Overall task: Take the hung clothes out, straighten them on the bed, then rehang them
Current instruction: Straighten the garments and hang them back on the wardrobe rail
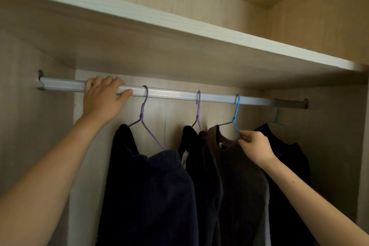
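Note:
Inside a wardrobe, a silver rail (171,95) carries several hangers with dark clothes. My left hand (104,99) is wrapped around the rail near its left end. A purple hanger (144,112) holds a navy garment (151,195) that hangs askew. A second purple hanger (198,110) bears a black piece (189,142). A blue hanger (236,114) carries a brown sweater (239,185); my right hand (255,146) pinches that hanger's right arm at the sweater's collar. At the far right a teal hanger (277,118) holds a black top (287,166).
A pale wooden shelf (179,26) runs right above the rail. Wardrobe side walls close in at the left (30,126) and at the right (339,136). The back panel (169,118) shows between the hangers.

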`<action>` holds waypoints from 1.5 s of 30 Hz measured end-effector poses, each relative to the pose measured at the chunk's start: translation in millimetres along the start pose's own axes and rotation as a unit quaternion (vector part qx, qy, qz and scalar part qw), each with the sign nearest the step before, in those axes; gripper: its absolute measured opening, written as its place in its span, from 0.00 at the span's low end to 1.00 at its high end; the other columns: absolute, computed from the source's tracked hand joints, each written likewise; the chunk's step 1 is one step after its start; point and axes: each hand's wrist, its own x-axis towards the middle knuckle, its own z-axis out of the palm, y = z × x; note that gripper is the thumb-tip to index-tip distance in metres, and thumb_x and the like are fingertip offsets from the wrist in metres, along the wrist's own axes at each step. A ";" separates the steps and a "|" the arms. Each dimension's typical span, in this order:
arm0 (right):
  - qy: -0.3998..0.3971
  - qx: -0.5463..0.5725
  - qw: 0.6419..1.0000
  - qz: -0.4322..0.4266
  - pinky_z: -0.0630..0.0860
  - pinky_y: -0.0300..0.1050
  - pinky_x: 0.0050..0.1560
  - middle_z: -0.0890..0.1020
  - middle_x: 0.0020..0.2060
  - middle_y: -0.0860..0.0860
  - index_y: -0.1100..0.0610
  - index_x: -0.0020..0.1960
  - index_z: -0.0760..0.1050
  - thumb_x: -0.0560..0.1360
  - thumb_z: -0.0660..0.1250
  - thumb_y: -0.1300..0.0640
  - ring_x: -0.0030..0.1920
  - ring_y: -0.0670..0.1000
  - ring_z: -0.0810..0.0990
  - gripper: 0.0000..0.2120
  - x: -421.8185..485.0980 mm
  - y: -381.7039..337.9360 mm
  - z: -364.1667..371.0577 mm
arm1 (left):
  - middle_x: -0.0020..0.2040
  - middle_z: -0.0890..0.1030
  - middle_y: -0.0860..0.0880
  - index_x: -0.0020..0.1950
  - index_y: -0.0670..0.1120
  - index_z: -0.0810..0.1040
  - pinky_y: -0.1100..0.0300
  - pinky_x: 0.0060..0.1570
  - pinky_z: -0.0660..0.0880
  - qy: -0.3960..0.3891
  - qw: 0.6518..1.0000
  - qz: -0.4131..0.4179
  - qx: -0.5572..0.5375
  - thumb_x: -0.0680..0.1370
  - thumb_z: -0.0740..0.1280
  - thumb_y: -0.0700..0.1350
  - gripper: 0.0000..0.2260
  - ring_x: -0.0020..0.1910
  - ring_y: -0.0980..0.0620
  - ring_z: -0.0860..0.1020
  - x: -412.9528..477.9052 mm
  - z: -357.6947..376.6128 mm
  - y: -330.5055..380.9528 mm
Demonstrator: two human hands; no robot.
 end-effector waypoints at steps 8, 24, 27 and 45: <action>-0.015 0.034 0.999 0.001 0.69 0.39 0.56 0.81 0.60 0.56 0.60 0.67 0.75 0.77 0.66 0.57 0.59 0.52 0.79 0.19 18.5 27.1 -31.1 | 0.46 0.81 0.42 0.50 0.46 0.78 0.48 0.53 0.62 0.010 1.000 0.021 0.001 0.76 0.54 0.61 0.22 0.47 0.39 0.74 1.4 4.5 5.1; -0.035 -0.094 0.985 0.142 0.74 0.50 0.50 0.78 0.55 0.62 0.66 0.65 0.71 0.82 0.55 0.62 0.54 0.61 0.78 0.15 67.7 115.1 -59.6 | 0.46 0.80 0.42 0.50 0.47 0.77 0.47 0.53 0.64 0.012 1.000 0.006 0.002 0.76 0.55 0.62 0.20 0.47 0.37 0.73 2.1 8.3 -1.7; -0.044 -0.069 0.989 0.122 0.74 0.51 0.57 0.77 0.62 0.62 0.64 0.68 0.70 0.82 0.55 0.61 0.60 0.61 0.77 0.17 64.5 119.7 -54.0 | 0.46 0.80 0.42 0.51 0.48 0.77 0.47 0.53 0.64 0.009 1.000 0.010 -0.003 0.76 0.55 0.61 0.20 0.47 0.38 0.73 1.1 6.6 1.3; 0.100 0.146 0.984 0.024 0.69 0.45 0.65 0.79 0.59 0.48 0.54 0.66 0.75 0.79 0.59 0.51 0.64 0.51 0.75 0.18 2.4 45.8 -81.9 | 0.60 0.78 0.40 0.63 0.45 0.77 0.50 0.63 0.67 -0.020 0.979 -0.056 -0.194 0.78 0.62 0.50 0.17 0.61 0.38 0.73 -20.0 -33.8 12.9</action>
